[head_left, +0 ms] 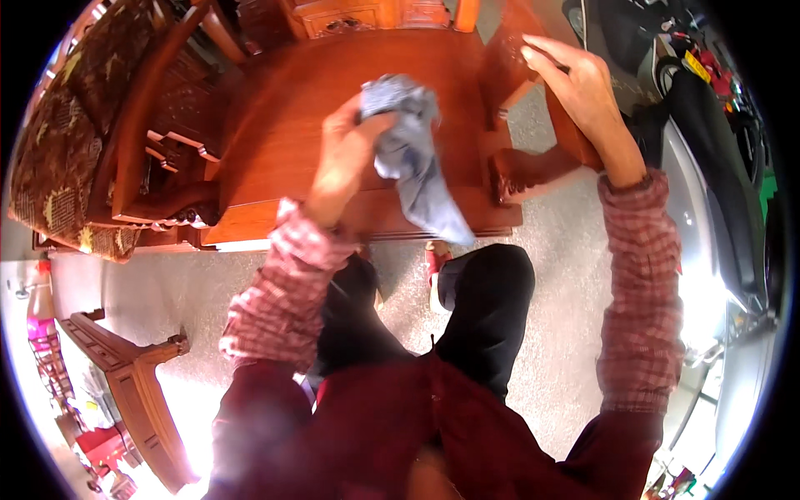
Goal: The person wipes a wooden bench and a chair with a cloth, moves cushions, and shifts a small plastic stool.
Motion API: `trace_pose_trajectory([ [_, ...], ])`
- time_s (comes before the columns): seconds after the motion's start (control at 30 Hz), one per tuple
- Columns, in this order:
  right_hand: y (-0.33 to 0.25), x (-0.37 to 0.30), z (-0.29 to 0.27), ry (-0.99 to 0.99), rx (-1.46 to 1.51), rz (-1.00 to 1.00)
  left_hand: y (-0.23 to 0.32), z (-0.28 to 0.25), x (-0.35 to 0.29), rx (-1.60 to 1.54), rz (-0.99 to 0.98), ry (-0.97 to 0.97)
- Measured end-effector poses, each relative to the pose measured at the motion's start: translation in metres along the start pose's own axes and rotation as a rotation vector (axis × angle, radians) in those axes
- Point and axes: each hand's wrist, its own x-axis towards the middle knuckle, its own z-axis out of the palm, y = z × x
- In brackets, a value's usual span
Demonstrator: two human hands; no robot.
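Observation:
A crumpled grey-blue cloth point(404, 137) hangs from my left hand point(346, 154), its fingers closed round the upper part. The cloth's loose end trails toward the front edge of a glossy reddish-brown wooden chair seat point(292, 108). At the right, my right hand point(583, 87) is at the chair's wooden armrest point(562, 125). Its thumb and fingers are bent together over the upper part of the armrest, slightly blurred. The carved backrest point(337, 17) stands at the far side of the seat.
Brown patterned fabric point(71, 158) covers something left of the chair. A carved wooden piece point(137, 392) stands on the grey floor point(208, 287) at the lower left. Close on the right is a motorbike with a black seat point(717, 167). My knees are before the chair.

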Motion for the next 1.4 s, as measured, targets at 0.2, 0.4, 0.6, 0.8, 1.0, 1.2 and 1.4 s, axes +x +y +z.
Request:
trace_pose_trajectory([
  [0.2,-0.005,0.005,0.004,-0.006,0.013,0.027,-0.133,0.015,-0.006,1.111,0.483,-0.309],
  [0.4,-0.014,0.006,0.005,-0.039,0.010,0.151,-0.151,-0.001,0.000,1.393,0.486,-0.460],
  [0.6,-0.018,0.005,0.004,-0.044,0.019,0.190,-0.168,-0.009,0.070,1.417,0.587,-0.363],
  [0.8,-0.030,0.008,0.004,-0.069,0.036,0.280,-0.175,-0.033,0.165,1.531,0.562,-0.226],
  [1.0,-0.039,0.006,0.003,-0.090,-0.022,0.495,-0.186,-0.064,0.254,1.595,0.682,-0.095],
  [1.2,-0.019,-0.008,-0.002,-0.256,-0.020,0.390,-0.160,-0.116,0.301,1.842,0.324,-0.082],
  [1.4,0.000,-0.015,-0.016,-0.554,-0.305,0.158,-0.145,-0.219,0.309,1.945,0.604,0.161],
])
